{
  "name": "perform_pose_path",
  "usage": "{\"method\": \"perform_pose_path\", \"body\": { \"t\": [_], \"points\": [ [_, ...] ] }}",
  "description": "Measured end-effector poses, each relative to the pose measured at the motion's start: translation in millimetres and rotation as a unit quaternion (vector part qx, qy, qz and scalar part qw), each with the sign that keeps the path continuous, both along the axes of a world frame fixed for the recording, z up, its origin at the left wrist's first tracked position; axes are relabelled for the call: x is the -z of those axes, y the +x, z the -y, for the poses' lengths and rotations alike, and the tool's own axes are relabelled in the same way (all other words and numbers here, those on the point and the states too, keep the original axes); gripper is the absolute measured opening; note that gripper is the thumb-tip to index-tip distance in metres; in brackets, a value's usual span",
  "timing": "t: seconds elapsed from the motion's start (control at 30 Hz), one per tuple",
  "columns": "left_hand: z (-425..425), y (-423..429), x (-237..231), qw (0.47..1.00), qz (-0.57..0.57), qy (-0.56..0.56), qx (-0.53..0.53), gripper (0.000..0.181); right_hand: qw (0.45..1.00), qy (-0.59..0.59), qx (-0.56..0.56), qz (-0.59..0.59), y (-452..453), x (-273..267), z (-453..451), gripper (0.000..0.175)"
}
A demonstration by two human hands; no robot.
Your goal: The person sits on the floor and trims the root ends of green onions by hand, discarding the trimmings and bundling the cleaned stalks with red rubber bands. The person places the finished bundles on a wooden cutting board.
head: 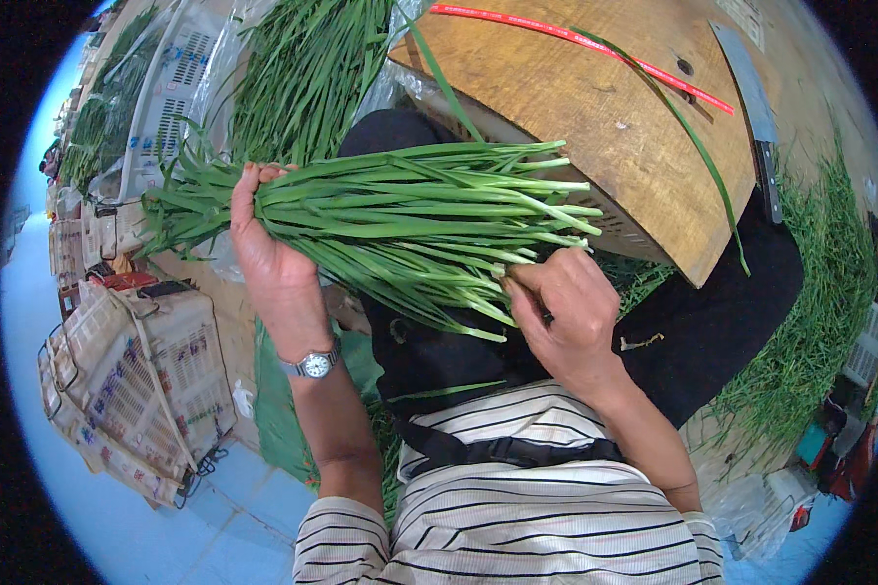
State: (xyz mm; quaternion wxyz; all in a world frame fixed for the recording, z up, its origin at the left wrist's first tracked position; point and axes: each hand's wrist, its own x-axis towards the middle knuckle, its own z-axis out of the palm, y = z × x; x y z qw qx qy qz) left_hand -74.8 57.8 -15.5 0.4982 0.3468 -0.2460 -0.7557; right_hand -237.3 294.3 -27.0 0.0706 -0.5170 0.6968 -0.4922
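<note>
My left hand (274, 256) grips a bundle of Chinese chives (395, 208) around its leafy end, over my lap. The pale cut ends fan out toward the right. At those ends, the thumb and fingers of my right hand (567, 314) pinch the tip of a chive stalk. A wooden board (600, 110) lies just beyond the bundle. On it are a red printed strip (497, 16) that bears writing and one loose chive leaf (691, 139). Along the board's right edge lies a cleaver (753, 110) with a black handle.
More chives (314, 73) lie beyond my left hand, beside a white plastic crate (168, 95). A stack of crates (146, 380) stands at the left on the blue floor. Scattered chive trimmings (812, 292) cover the ground at the right. A green sheet (278, 409) lies near my left arm.
</note>
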Motion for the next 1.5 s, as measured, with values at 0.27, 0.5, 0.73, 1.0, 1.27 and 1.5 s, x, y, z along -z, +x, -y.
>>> {"method": "perform_pose_path", "body": {
  "t": [0.27, 0.5, 0.73, 1.0, 1.27, 1.5],
  "points": [
    [6, 6, 10, 1.000, -0.011, 0.015, 0.003, 0.011, 0.957, 0.018, 0.076, 0.280, -3, -15, -14, 0.006],
    [12, 11, 14, 0.999, -0.024, 0.035, 0.024, 0.010, 0.949, -0.067, 0.036, 0.306, -20, -32, -52, 0.003],
    [8, 8, 9, 0.998, -0.029, 0.043, 0.034, 0.012, 0.980, -0.006, 0.135, 0.145, -23, -27, -32, 0.025],
    [9, 12, 12, 0.997, -0.040, 0.041, 0.044, 0.013, 0.972, 0.066, 0.136, 0.182, -31, -7, 5, 0.030],
    [3, 9, 9, 0.998, -0.021, 0.051, 0.006, 0.011, 0.918, 0.090, 0.166, 0.350, -25, -3, 4, 0.026],
    [5, 9, 11, 0.999, -0.031, 0.033, 0.006, 0.011, 0.824, 0.079, 0.136, 0.545, -23, -5, 9, 0.020]
  ]
}}
